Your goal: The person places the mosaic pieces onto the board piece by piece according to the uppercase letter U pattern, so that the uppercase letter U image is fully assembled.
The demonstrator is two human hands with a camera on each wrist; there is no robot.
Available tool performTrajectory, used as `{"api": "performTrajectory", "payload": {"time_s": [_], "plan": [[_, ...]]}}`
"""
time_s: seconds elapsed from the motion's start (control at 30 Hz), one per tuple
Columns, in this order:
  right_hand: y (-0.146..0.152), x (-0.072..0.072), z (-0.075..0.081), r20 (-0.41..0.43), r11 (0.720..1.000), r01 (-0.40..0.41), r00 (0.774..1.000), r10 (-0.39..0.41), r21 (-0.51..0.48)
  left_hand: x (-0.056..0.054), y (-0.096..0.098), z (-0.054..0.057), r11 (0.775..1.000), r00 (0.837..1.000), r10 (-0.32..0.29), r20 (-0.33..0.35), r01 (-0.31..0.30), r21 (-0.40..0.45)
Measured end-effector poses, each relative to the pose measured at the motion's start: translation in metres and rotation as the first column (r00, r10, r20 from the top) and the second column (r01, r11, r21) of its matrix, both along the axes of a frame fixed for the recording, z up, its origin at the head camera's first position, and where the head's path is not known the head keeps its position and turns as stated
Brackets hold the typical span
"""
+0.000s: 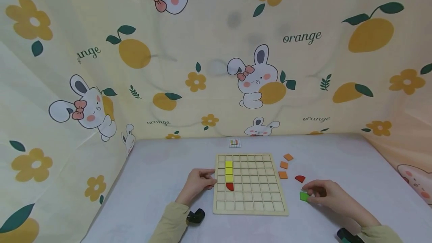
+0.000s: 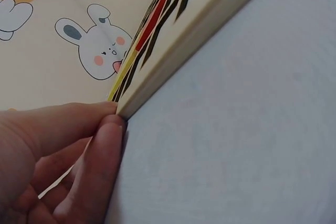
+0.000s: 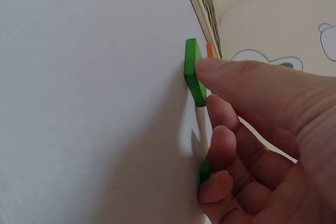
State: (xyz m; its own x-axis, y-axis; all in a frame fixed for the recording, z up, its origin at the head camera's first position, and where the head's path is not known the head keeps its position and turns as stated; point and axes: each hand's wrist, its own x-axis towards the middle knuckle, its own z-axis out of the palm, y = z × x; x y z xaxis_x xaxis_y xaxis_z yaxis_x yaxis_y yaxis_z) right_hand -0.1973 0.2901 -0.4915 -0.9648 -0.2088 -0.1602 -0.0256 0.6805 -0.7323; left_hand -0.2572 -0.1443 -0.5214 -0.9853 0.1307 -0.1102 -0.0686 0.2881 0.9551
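A pale wooden grid board [image 1: 254,198] lies on the table. Along one of its left columns sit three yellow square tiles [image 1: 229,171], with a red quarter-circle tile [image 1: 230,186] directly below them. My left hand [image 1: 198,183] pinches the board's left edge; the left wrist view shows thumb and finger meeting at the board's rim [image 2: 173,69]. To the right of the board, my right hand [image 1: 325,194] holds a green square tile [image 3: 192,69] tilted up between thumb and fingers. Another green piece [image 3: 205,171] shows partly behind the lower fingers, mostly hidden.
Three orange square tiles [image 1: 284,165] lie just right of the board. A second red quarter-circle tile [image 1: 300,179] is between them and my right hand. Behind the board lies a small pattern card [image 1: 234,143]. A printed cloth [image 1: 216,48] hangs around the table.
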Motion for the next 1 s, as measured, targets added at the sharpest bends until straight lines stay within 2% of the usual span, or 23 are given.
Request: {"api": "performTrajectory", "payload": {"time_s": [0.2, 0.23, 0.3, 0.43, 0.47, 0.63, 0.83, 1.0], "plan": [[0.002, 0.0, 0.001, -0.013, 1.0, -0.004, 1.0, 0.005, 0.029, 0.001, 0.0, -0.001, 1.0, 1.0, -0.006, -0.013, 0.007, 0.013], [0.003, 0.0, 0.001, -0.018, 0.999, -0.009, 1.0, 0.01, 0.036, 0.004, 0.001, 0.005, 1.0, 1.0, -0.009, -0.019, 0.01, 0.014], [0.004, 0.0, 0.0, -0.024, 0.999, -0.019, 1.0, 0.02, 0.045, 0.004, 0.001, 0.005, 1.0, 1.0, -0.011, -0.022, 0.012, 0.018], [0.006, -0.001, -0.001, -0.028, 0.998, -0.043, 0.999, 0.045, 0.051, 0.003, 0.0, 0.005, 1.0, 1.0, -0.009, -0.02, 0.009, 0.015], [0.006, -0.001, -0.001, -0.03, 0.997, -0.051, 0.998, 0.052, 0.052, 0.0, 0.0, 0.0, 1.0, 1.0, -0.006, -0.016, 0.007, 0.015], [0.007, -0.001, -0.001, -0.057, 0.994, -0.095, 0.993, 0.099, 0.06, 0.0, 0.0, 0.0, 1.0, 1.0, -0.002, -0.008, 0.002, 0.01], [0.006, -0.003, 0.003, -0.049, 0.994, -0.093, 0.994, 0.096, 0.059, 0.001, 0.0, 0.001, 1.0, 1.0, 0.007, 0.001, -0.007, -0.012], [0.0, -0.009, 0.011, -0.138, 0.99, -0.13, 0.981, 0.137, 0.063, 0.001, 0.0, 0.001, 1.0, 1.0, 0.011, 0.008, -0.011, -0.012]]}}
